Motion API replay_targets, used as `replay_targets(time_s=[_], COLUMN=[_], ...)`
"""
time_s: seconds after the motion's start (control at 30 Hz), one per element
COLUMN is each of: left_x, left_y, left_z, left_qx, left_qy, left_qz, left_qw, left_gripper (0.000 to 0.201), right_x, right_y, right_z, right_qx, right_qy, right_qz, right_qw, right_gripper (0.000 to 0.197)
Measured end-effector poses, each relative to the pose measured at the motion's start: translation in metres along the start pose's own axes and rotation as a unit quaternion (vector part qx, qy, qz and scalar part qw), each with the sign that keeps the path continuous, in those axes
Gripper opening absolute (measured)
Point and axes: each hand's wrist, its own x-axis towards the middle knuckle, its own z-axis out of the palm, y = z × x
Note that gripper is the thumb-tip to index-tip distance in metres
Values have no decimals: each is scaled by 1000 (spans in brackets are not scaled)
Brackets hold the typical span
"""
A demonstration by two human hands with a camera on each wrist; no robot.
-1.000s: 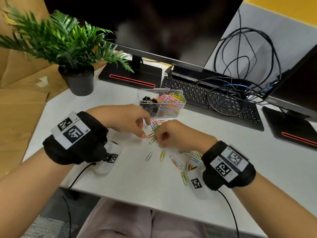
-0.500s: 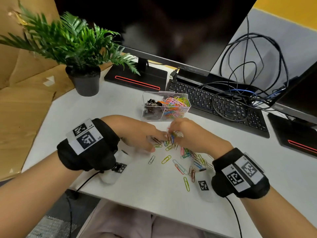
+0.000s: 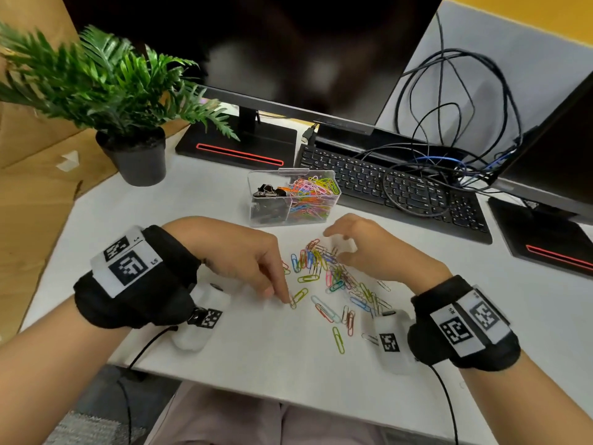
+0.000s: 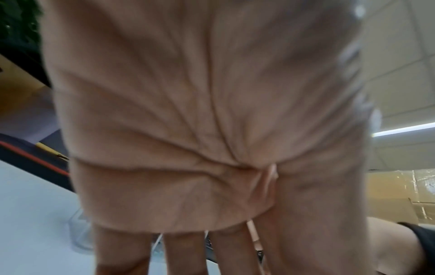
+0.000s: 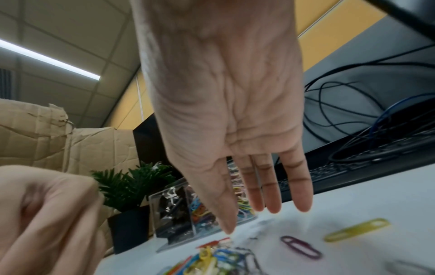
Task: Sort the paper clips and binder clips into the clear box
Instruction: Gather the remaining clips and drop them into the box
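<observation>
moved: right hand (image 3: 369,252) lets go, fingers now spread above coloured wire paper clips (image 3: 324,268)
step: left hand (image 3: 244,255) loosely curled, fingertip on yellow-green clip (image 3: 300,295)
next: pinch it, carry to clear plastic box (image 3: 293,197)

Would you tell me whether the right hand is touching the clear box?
Apart. The head view shows bare table between the right hand and the clear box.

I'm seeing bare table (image 3: 199,200) lying open at the near edge and on the left. The paper clips (image 3: 324,271) are crowding the middle between my left hand (image 3: 244,255) and right hand (image 3: 372,248). The clear box (image 3: 293,200) is standing just beyond them, blocking the far path. The keyboard (image 3: 385,184) and tangled cables (image 3: 449,149) are closing off the far right; the potted plant (image 3: 134,155) is guarding the far left.
</observation>
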Motion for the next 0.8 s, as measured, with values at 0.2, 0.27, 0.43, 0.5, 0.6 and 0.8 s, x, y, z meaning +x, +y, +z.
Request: replay_targets(time_s=[0.2,0.27,0.43,0.5,0.6,0.8], left_x=[6,7,5,2,-3,-6], left_y=[-3,-3,-4,-3,-3,-10], left_z=[3,1,-9,-12,-18,-27], left_qx=[-4,29,85,82,65,65], left_qy=[74,133,263,318,402,551], left_qz=[-4,2,-17,-11,-5,-72], left_qw=[997,991,961,945,913,829], left_gripper=[35,34,32,28,18,65], right_x=[-4,-2,6,10,17,23], right_y=[13,7,-14,-21,-23,-24], right_z=[2,3,11,14,14,14], right_qx=[-29,-13,-11,-22,-30,-41], right_qy=[-36,-46,-79,-73,-42,-12], right_qz=[90,86,24,-7,-38,-46], right_qw=[995,995,997,997,998,998], right_gripper=[84,87,85,72,47,11])
